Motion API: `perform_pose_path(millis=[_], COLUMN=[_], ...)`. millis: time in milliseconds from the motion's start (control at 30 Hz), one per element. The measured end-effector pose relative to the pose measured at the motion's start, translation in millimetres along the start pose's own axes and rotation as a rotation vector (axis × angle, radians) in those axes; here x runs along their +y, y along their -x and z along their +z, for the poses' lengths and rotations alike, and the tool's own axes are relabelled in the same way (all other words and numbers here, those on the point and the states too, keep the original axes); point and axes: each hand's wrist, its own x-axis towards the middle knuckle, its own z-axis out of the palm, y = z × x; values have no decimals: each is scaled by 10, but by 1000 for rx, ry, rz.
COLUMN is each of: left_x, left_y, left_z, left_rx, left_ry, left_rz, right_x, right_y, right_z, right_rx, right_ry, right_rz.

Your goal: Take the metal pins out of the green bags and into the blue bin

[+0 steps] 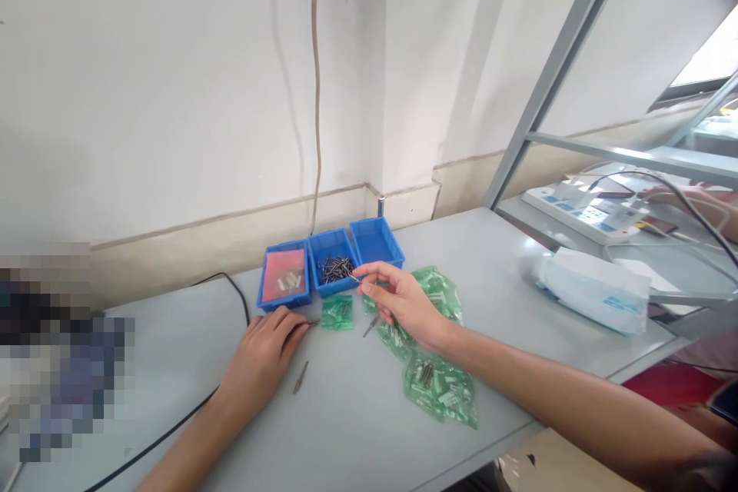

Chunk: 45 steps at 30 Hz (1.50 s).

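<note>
On the pale grey tabletop [346, 430], the left hand [266, 344] pinches dark metal hardware [314, 322] beside a small green plastic bag [336, 315]; the right hand [407, 304] pinches a slim silvery metal pin [355, 278] by a blue plastic bin [327, 244], where slack fingertips could drop it among dark pins [336, 269].

Slim metal pin [355, 278]: silvery, slanted, pinched in right hand [407, 304]. Small dark metal piece [314, 322]: roughly level in left hand [270, 346], partly covered; possibly more than one.
</note>
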Motion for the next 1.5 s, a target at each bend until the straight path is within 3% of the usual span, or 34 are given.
perform_pose_path(millis=[767, 1100, 1500], left_x=[10, 20, 23], left_y=[7, -8, 2], left_z=[9, -13, -14], left_rx=[20, 7, -2], left_ry=[-17, 2, 8], left_rz=[6, -1, -5], right_x=[12, 22, 32], right_y=[-15, 0, -4], right_z=[-5, -14, -16], right_rx=[17, -76, -98], right_ry=[-1, 77, 80], right_rz=[-17, -24, -27])
